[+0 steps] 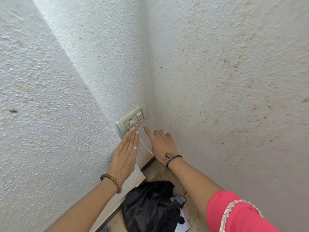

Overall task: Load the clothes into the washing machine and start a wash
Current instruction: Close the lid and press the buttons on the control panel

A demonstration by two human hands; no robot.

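Below both hands (124,153), clothes (150,206) (dark)

Her left hand (124,154) wears a thin silver ring (134,148), with a brown beaded bracelet (111,180) at that wrist. The right hand (161,144) has a black knotted cord (172,157) around its wrist, and a pink sleeve (234,213) with pale trim.
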